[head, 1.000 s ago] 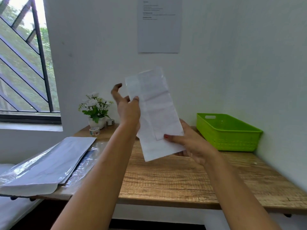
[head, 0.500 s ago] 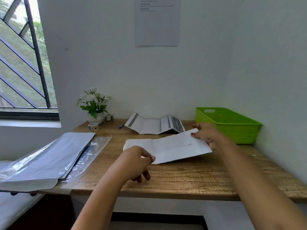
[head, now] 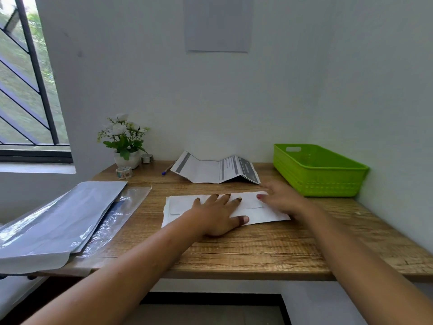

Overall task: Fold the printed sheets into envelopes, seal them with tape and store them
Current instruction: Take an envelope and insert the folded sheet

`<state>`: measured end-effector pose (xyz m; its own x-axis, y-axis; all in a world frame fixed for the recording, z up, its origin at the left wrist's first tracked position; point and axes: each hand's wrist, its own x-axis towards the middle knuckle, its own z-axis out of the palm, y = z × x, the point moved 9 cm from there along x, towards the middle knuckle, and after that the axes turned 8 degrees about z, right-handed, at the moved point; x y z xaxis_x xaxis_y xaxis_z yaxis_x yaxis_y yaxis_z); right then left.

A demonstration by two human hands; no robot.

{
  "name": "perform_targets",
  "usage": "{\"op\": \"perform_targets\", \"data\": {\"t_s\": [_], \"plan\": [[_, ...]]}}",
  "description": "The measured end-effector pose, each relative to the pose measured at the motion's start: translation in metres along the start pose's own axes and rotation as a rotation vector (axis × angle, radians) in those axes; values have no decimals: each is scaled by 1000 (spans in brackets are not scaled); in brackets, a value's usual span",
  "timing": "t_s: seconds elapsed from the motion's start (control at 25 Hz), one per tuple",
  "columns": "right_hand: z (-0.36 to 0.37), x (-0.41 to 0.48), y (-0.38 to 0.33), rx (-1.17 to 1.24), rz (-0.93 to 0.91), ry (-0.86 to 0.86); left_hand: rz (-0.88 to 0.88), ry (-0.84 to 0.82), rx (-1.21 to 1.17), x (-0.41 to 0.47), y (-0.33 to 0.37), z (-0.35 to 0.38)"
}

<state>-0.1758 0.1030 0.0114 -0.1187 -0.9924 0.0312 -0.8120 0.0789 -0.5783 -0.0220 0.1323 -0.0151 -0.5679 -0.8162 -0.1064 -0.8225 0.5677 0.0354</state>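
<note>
A white folded envelope point(head: 180, 208) lies flat on the wooden desk point(head: 257, 249), long side left to right. My left hand point(head: 218, 214) rests palm down on its middle with the fingers spread. My right hand point(head: 281, 198) lies flat on the envelope's right end, fingers apart. Behind them a printed sheet point(head: 215, 171), creased into panels, stands half open against the wall. Two tape rolls sit at the back left: one patterned tape roll point(head: 123, 172) in front of the plant and a second tape roll point(head: 147, 158) beside the pot.
A green plastic basket point(head: 318, 170) stands at the back right against the wall. A stack of plastic-wrapped paper point(head: 58, 221) overhangs the desk's left edge. A small flower pot point(head: 124, 141) and a blue pen point(head: 168, 170) are at the back.
The envelope went from upright in both hands in the air down onto the desk. My left hand moved onto its middle and now lies flat; my right hand presses the right end.
</note>
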Motion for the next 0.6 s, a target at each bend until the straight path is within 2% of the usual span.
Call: {"op": "perform_targets", "data": {"t_s": [0.08, 0.2, 0.44, 0.6], "plan": [[28, -8, -7, -238, -61, -141, -26, -34, -36, 4, -9, 8], [47, -10, -7, -445, -59, -190, -31, -64, -44, 5, -18, 11], [47, -7, 1, -505, 27, -168, -30, -56, -61, 6, -29, 12], [31, -3, -15, -465, 58, -22, -13, -38, -64, 5, -31, 7]]}}
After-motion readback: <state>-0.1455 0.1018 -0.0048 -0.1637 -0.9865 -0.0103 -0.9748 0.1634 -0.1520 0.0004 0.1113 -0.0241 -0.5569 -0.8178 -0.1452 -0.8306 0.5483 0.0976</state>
